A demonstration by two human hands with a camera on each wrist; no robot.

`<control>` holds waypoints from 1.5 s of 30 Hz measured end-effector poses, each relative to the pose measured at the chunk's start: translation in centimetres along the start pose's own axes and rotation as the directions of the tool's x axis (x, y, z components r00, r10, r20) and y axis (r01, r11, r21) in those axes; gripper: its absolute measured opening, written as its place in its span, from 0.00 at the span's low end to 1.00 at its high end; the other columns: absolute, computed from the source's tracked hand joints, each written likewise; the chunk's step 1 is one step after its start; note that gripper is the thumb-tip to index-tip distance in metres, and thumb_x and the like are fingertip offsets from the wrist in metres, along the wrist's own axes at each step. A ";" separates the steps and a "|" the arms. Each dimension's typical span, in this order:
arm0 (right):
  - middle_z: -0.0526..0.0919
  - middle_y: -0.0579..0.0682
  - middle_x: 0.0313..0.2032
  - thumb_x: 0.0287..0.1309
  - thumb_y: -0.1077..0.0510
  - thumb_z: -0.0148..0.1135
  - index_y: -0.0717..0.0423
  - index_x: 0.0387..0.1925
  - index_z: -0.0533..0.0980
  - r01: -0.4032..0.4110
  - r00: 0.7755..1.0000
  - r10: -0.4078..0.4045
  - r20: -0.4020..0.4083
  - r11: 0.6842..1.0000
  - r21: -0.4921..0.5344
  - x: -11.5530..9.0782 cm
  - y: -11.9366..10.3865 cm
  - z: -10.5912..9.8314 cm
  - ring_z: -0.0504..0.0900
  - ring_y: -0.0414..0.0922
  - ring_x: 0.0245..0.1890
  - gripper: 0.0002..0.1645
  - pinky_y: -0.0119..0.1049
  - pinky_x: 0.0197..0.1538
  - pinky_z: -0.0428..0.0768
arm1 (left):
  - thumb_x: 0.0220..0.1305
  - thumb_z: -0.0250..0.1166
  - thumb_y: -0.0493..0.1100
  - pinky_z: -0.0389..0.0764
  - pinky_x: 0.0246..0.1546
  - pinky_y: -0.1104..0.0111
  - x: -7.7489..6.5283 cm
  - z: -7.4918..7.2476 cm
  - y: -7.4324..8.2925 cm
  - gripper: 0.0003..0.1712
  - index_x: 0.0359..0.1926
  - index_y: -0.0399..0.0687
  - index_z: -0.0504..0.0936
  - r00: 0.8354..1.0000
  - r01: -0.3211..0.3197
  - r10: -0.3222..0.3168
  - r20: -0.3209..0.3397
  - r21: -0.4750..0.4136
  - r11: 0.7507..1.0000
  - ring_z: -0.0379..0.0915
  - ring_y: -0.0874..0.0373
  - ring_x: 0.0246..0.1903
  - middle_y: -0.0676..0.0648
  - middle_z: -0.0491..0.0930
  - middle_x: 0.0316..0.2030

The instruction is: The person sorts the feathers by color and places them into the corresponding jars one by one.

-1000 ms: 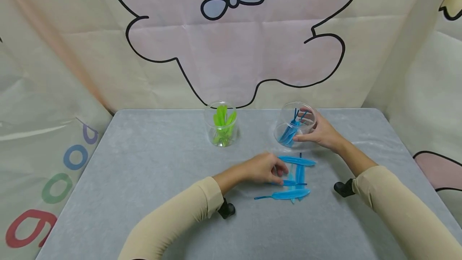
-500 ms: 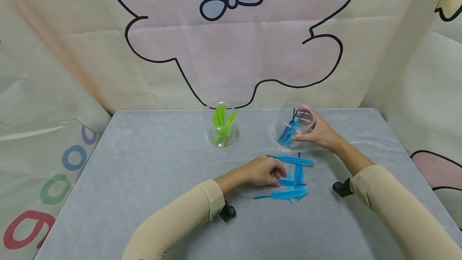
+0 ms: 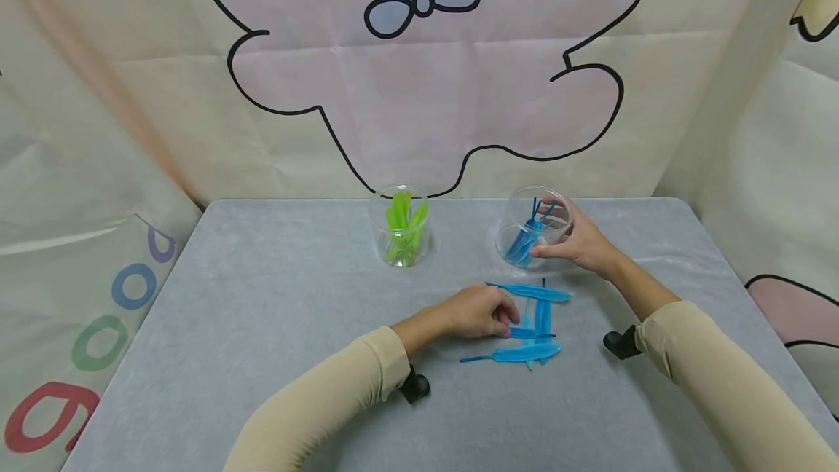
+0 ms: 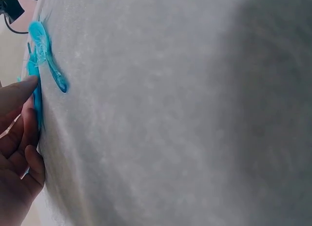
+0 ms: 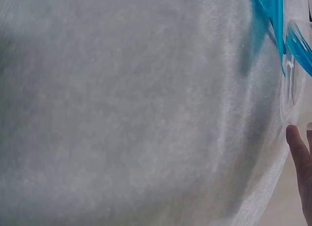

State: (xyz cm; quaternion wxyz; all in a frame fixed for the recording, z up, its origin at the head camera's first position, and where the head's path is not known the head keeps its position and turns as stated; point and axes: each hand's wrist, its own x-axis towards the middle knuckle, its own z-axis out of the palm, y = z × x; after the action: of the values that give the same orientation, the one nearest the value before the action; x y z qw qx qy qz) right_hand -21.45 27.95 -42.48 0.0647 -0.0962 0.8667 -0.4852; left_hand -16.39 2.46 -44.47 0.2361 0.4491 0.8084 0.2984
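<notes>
In the head view, my left hand [image 3: 475, 309] pinches the left end of a blue feather [image 3: 532, 333] lying across other blue feathers on the table. Above it lies one crosswise feather [image 3: 534, 292], below it another [image 3: 521, 352]. A blue feather [image 3: 543, 314] and a paler one run front to back beneath them. My right hand [image 3: 583, 240] grips the right side of a clear plastic cup [image 3: 503, 239] with several blue feathers [image 3: 524, 240] inside, stems up. In the left wrist view, the thumb [image 4: 19, 94] is right at a blue feather. Only part of the right hand [image 5: 302, 172] shows in the right wrist view.
A second clear cup [image 3: 377, 235] holding bright green feathers [image 3: 405, 224] stands to the left at the back of the table. Grey cloth [image 3: 275, 275] covers the tabletop. Behind its far edge hangs a printed backdrop [image 3: 406, 108].
Over the first half second my left hand shifts slightly down and off the top feather, baring its stem. Since then little has moved; the right hand stays on the cup.
</notes>
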 end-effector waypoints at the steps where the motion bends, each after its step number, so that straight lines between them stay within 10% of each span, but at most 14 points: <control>1: 0.65 0.54 0.68 0.51 0.60 0.77 0.52 0.72 0.56 0.000 1.000 0.000 0.001 1.000 0.001 0.0 0.0 0.0 0.65 0.54 0.68 0.53 0.27 0.50 0.74 | 0.63 0.70 0.38 0.73 0.35 0.82 0.0 0.0 0.0 0.08 0.44 0.45 0.87 1.000 0.000 0.000 -0.001 0.002 1.000 0.73 0.72 0.30 0.59 0.80 0.29; 17: 0.65 0.56 0.68 0.51 0.61 0.77 0.53 0.72 0.55 0.016 1.000 -0.016 0.004 1.000 0.023 0.0 0.3 0.0 0.65 0.55 0.68 0.53 0.27 0.49 0.75 | 0.66 0.67 0.37 0.72 0.35 0.81 -0.1 0.0 0.3 0.07 0.43 0.47 0.88 1.000 0.026 -0.027 0.007 0.011 1.000 0.72 0.71 0.30 0.60 0.79 0.29; 25: 0.65 0.55 0.68 0.50 0.60 0.78 0.52 0.72 0.55 0.019 1.000 -0.019 -0.005 1.000 -0.003 0.0 0.2 0.0 0.66 0.55 0.68 0.54 0.37 0.53 0.77 | 0.68 0.65 0.36 0.73 0.37 0.81 -0.1 -0.2 0.1 0.08 0.45 0.44 0.88 0.999 0.029 -0.027 0.037 -0.056 0.998 0.72 0.71 0.32 0.58 0.81 0.33; 45: 0.65 0.56 0.68 0.51 0.61 0.77 0.53 0.73 0.54 0.015 1.000 -0.015 -0.003 1.000 0.013 0.0 0.2 0.1 0.65 0.56 0.68 0.54 0.26 0.49 0.75 | 0.72 0.60 0.36 0.74 0.34 0.78 -0.2 -1.1 -0.2 0.10 0.47 0.38 0.86 0.998 0.059 -0.065 -0.017 -0.247 0.967 0.70 0.67 0.30 0.54 0.83 0.34</control>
State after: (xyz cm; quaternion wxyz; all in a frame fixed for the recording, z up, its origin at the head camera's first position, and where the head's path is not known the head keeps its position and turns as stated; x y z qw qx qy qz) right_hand -21.47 27.97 -42.70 0.0605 -0.1018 0.8629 -0.4914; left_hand -17.09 1.95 -43.79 0.2893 0.3870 0.7815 0.3947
